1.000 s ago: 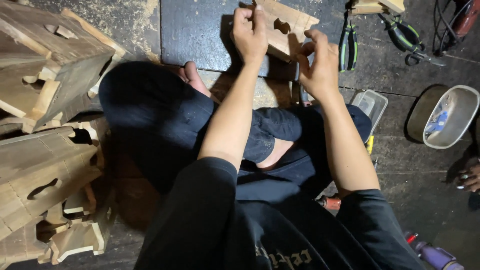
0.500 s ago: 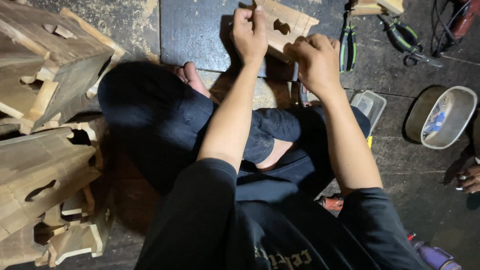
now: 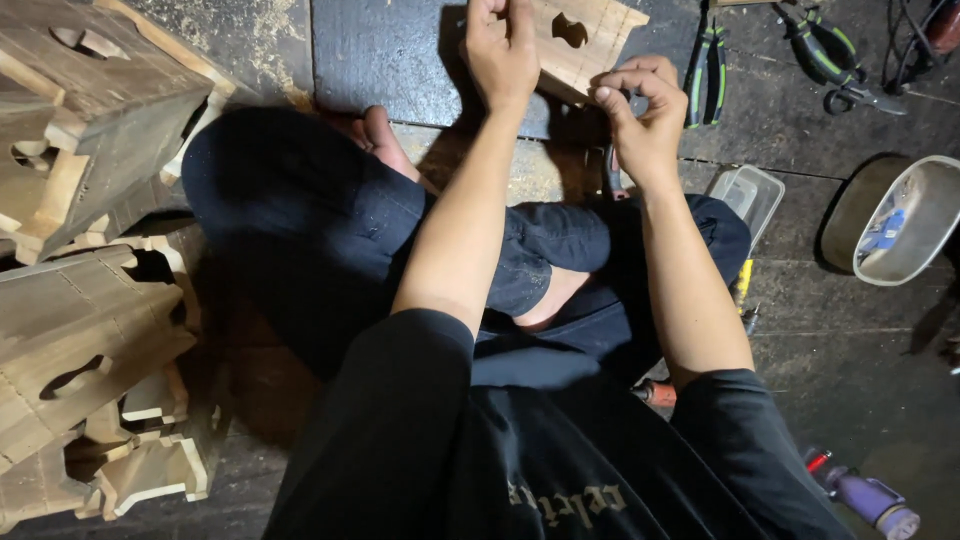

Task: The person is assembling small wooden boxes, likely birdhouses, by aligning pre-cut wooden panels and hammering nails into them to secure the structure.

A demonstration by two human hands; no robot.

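Left hand (image 3: 500, 50) grips the wooden piece (image 3: 585, 45), right hand (image 3: 640, 115) curls closed beside it, contents hidden; finished stools (image 3: 90, 330) stacked aside, this one unassembled.

1. A dark, scuffed concrete floor (image 3: 860, 400) dusted with pale sawdust carries everything.
2. A flat dark grey slab (image 3: 380, 50) lies on it, just left of the left hand's fingers.
3. A light wooden panel with a curved cut-out (image 3: 585, 40) rests there, between the fingers of both hands.
4. Green-and-black handled pliers (image 3: 705, 70) lie just right of the right hand's fingers; a second green-handled tool (image 3: 835, 55) lies further right.
5. A clear plastic rectangular tub (image 3: 748, 195) sits below and right of those fingers.
6. An oval white bowl (image 3: 915, 225) sits well to their right.
7. Stacked carved wooden stools (image 3: 90, 330) stand far left of the fingers.
8. A purple-tipped tool (image 3: 870, 495) lies far below them, at the lower right.
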